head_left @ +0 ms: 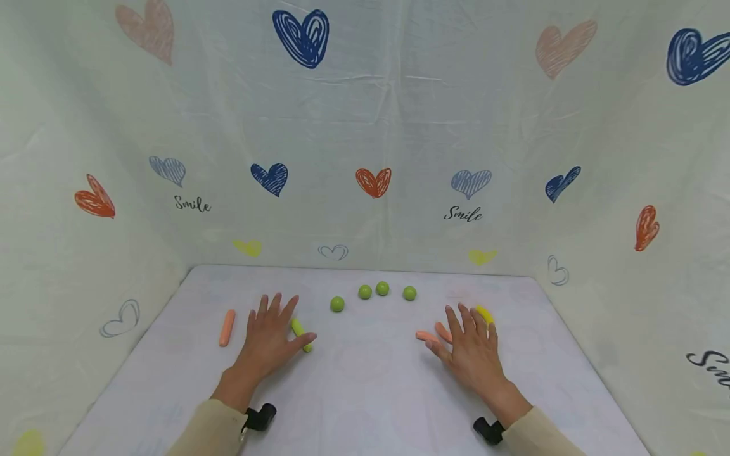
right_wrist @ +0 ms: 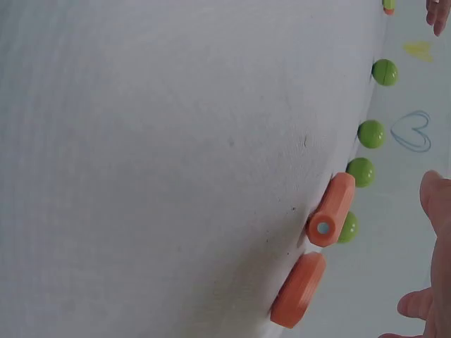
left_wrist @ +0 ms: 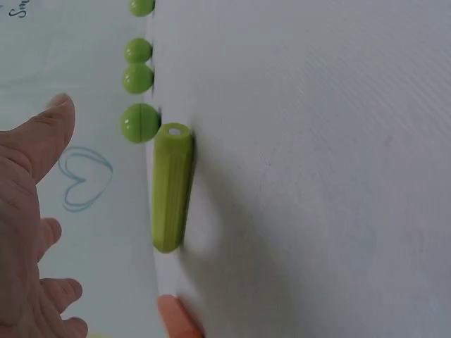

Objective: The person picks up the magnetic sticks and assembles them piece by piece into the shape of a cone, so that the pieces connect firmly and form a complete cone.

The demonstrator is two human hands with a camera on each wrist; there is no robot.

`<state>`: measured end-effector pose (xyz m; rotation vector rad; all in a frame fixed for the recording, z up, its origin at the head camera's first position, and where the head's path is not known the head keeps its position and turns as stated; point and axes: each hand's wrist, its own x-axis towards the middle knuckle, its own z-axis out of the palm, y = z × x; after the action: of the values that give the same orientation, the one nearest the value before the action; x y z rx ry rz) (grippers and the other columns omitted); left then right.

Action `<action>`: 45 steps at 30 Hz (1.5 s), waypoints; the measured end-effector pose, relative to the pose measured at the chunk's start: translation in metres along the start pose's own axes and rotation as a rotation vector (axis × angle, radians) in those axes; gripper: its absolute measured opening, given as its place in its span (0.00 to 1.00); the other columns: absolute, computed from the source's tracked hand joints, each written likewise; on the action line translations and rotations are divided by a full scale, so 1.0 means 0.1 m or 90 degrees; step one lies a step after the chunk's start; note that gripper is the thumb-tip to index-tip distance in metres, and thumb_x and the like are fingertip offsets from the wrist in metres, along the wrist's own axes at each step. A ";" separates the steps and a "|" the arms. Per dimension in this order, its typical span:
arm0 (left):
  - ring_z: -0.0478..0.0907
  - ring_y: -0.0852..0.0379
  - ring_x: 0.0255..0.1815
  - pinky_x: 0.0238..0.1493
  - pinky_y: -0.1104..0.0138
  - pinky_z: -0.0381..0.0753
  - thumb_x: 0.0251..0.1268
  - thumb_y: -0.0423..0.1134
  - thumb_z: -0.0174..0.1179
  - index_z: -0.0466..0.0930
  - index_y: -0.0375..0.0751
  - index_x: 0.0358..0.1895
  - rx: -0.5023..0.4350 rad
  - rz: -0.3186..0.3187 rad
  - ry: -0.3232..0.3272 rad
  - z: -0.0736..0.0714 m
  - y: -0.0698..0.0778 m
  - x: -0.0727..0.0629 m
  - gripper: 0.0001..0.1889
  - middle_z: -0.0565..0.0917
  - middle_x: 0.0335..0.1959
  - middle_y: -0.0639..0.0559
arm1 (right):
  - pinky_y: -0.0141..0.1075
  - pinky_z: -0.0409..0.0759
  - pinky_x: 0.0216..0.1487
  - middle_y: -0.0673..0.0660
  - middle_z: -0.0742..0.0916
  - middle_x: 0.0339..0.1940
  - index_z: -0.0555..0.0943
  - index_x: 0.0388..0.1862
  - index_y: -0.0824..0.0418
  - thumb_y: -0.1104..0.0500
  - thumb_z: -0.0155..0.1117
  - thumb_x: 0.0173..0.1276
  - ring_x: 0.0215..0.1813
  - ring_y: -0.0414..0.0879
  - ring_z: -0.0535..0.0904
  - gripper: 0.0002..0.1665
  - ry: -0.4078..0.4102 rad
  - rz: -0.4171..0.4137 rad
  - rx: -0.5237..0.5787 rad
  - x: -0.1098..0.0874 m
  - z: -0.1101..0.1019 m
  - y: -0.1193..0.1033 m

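My left hand (head_left: 268, 339) is held over the left side of the table, fingers spread and nothing in them. Just beyond its thumb lies a lime-green faceted stick (left_wrist: 171, 190) with a hole in its end, partly covered by the thumb in the head view. An orange stick (head_left: 227, 327) is to the left of that hand. Over the right side, my right hand (head_left: 472, 351) also spreads its fingers and holds nothing. Two orange sticks, one nearer the thumb (head_left: 425, 336) and one beside it (right_wrist: 299, 290), lie near it. A yellow piece (head_left: 485, 315) is partly hidden behind its fingers.
Several green balls stand across the back of the white table (head_left: 365, 392), the leftmost ball (head_left: 337, 304) a little nearer than the others. A white curtain (head_left: 325, 126) printed with hearts hangs behind the table and along both sides.
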<state>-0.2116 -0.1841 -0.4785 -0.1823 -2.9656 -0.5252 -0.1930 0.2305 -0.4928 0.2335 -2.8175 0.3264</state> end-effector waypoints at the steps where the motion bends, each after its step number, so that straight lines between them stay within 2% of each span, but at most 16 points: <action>1: 0.42 0.24 0.85 0.79 0.30 0.47 0.65 0.66 0.67 0.59 0.41 0.83 -0.019 -0.002 -0.005 0.01 0.01 0.03 0.51 0.55 0.84 0.28 | 0.73 0.60 0.71 0.68 0.70 0.79 0.67 0.81 0.62 0.31 0.66 0.72 0.79 0.71 0.62 0.52 0.012 -0.005 0.000 0.00 0.01 0.00; 4: 0.42 0.27 0.86 0.79 0.33 0.54 0.64 0.64 0.70 0.56 0.42 0.84 -0.088 -0.012 -0.022 0.04 0.03 0.10 0.53 0.53 0.85 0.31 | 0.68 0.71 0.63 0.69 0.75 0.73 0.69 0.79 0.64 0.34 0.69 0.70 0.73 0.71 0.68 0.50 0.033 -0.012 0.006 0.00 0.02 0.01; 8: 0.46 0.31 0.86 0.78 0.35 0.58 0.64 0.59 0.73 0.54 0.46 0.85 -0.182 -0.033 -0.039 0.07 0.08 0.22 0.52 0.52 0.86 0.35 | 0.66 0.76 0.55 0.68 0.78 0.69 0.72 0.76 0.65 0.41 0.75 0.69 0.67 0.70 0.73 0.46 0.040 0.001 0.045 0.01 0.01 0.00; 13: 0.58 0.33 0.83 0.78 0.40 0.63 0.64 0.51 0.76 0.56 0.52 0.85 -0.285 -0.075 -0.046 0.09 0.16 0.39 0.50 0.56 0.86 0.39 | 0.63 0.78 0.58 0.69 0.82 0.64 0.76 0.72 0.66 0.51 0.79 0.66 0.60 0.70 0.77 0.41 0.054 0.009 0.129 0.00 0.02 -0.02; 17: 0.67 0.33 0.78 0.73 0.43 0.72 0.66 0.46 0.75 0.58 0.56 0.84 -0.377 -0.119 -0.058 0.11 0.22 0.51 0.47 0.62 0.83 0.38 | 0.62 0.77 0.63 0.69 0.82 0.65 0.77 0.72 0.65 0.53 0.78 0.67 0.64 0.68 0.77 0.38 0.037 0.040 0.197 0.00 0.03 -0.04; 20: 0.67 0.34 0.79 0.73 0.42 0.73 0.68 0.44 0.73 0.59 0.58 0.84 -0.419 -0.141 -0.068 0.14 0.26 0.59 0.44 0.64 0.82 0.38 | 0.60 0.79 0.62 0.66 0.83 0.66 0.78 0.72 0.63 0.55 0.77 0.68 0.64 0.64 0.80 0.35 0.020 0.082 0.248 -0.01 0.03 -0.06; 22: 0.66 0.35 0.79 0.73 0.42 0.72 0.69 0.42 0.72 0.60 0.58 0.83 -0.441 -0.145 -0.071 0.17 0.29 0.63 0.43 0.64 0.82 0.39 | 0.58 0.80 0.60 0.65 0.84 0.66 0.79 0.71 0.62 0.56 0.77 0.69 0.60 0.61 0.83 0.33 0.010 0.108 0.285 -0.01 0.03 -0.08; 24: 0.66 0.35 0.79 0.73 0.41 0.72 0.69 0.40 0.71 0.61 0.56 0.83 -0.455 -0.142 -0.069 0.20 0.33 0.67 0.42 0.65 0.82 0.39 | 0.55 0.82 0.59 0.62 0.85 0.65 0.80 0.70 0.61 0.55 0.76 0.69 0.58 0.57 0.85 0.32 -0.002 0.134 0.317 -0.01 0.04 -0.11; 26: 0.67 0.35 0.79 0.73 0.41 0.72 0.69 0.38 0.71 0.63 0.54 0.82 -0.467 -0.140 -0.064 0.25 0.36 0.71 0.41 0.66 0.81 0.38 | 0.54 0.82 0.61 0.59 0.86 0.64 0.81 0.70 0.59 0.54 0.76 0.70 0.60 0.56 0.86 0.32 -0.017 0.161 0.346 0.00 0.06 -0.14; 29: 0.68 0.36 0.78 0.73 0.42 0.72 0.68 0.37 0.72 0.65 0.51 0.81 -0.467 -0.141 -0.054 0.33 0.41 0.75 0.40 0.69 0.79 0.38 | 0.53 0.82 0.63 0.57 0.86 0.65 0.82 0.70 0.57 0.51 0.76 0.70 0.62 0.54 0.84 0.31 -0.038 0.201 0.367 0.01 0.09 -0.19; 32: 0.69 0.36 0.76 0.74 0.42 0.71 0.67 0.36 0.72 0.66 0.49 0.81 -0.464 -0.149 -0.051 0.40 0.45 0.78 0.39 0.72 0.77 0.38 | 0.53 0.82 0.61 0.58 0.87 0.65 0.83 0.68 0.57 0.54 0.77 0.70 0.61 0.53 0.83 0.29 -0.048 0.226 0.376 0.00 0.11 -0.24; 36: 0.70 0.37 0.75 0.74 0.43 0.71 0.67 0.35 0.72 0.66 0.48 0.80 -0.456 -0.157 -0.052 0.45 0.49 0.79 0.39 0.74 0.76 0.38 | 0.51 0.82 0.59 0.60 0.89 0.61 0.84 0.66 0.60 0.57 0.77 0.68 0.57 0.53 0.85 0.28 -0.043 0.236 0.368 -0.01 0.13 -0.27; 41: 0.70 0.38 0.74 0.74 0.43 0.70 0.67 0.34 0.72 0.66 0.47 0.80 -0.454 -0.159 -0.051 0.47 0.53 0.79 0.39 0.76 0.74 0.40 | 0.48 0.82 0.53 0.59 0.91 0.51 0.85 0.65 0.63 0.58 0.76 0.69 0.53 0.53 0.86 0.26 -0.042 0.237 0.354 -0.03 0.17 -0.26; 45: 0.71 0.38 0.74 0.75 0.43 0.70 0.67 0.33 0.72 0.66 0.46 0.80 -0.461 -0.155 -0.051 0.51 0.54 0.81 0.39 0.78 0.72 0.40 | 0.49 0.83 0.54 0.59 0.91 0.50 0.84 0.65 0.64 0.59 0.75 0.70 0.54 0.54 0.86 0.26 -0.048 0.242 0.354 -0.03 0.20 -0.26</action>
<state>-0.2886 -0.1081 -0.4965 0.1015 -2.7341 -1.6345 -0.1903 0.2014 -0.5073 -0.1873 -2.7653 1.2076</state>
